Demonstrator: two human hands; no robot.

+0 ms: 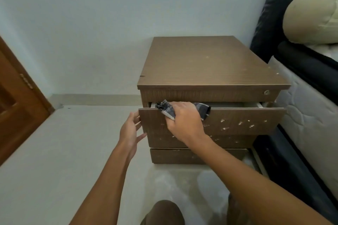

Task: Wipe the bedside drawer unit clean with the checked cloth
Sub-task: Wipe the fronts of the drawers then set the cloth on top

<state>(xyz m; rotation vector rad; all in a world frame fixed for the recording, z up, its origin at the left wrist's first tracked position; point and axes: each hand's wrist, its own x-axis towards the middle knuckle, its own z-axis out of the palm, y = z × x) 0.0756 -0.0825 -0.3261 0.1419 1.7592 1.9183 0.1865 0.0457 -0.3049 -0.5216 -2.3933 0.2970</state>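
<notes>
Along the open top drawer's edge we are pressing the checked grey cloth (165, 108) with our right hand (184, 120) – grip closed on it; the left hand (130, 129), open-fingered, is steadying the brown wooden bedside drawer unit (210, 64), whose speckled fronts are awaiting wiping.

The drawer unit (210, 64) is dark brown woodgrain, its drawer fronts flecked with pale spots on the right. The cloth (167, 108) is checked in dark grey-blue and white. The far wall (109, 23) is pale blue-white, the floor (54, 151) beige. The door (16, 111) at left is reddish-brown; the pillow (311, 14) at right is cream against a black headboard (270, 14).
</notes>
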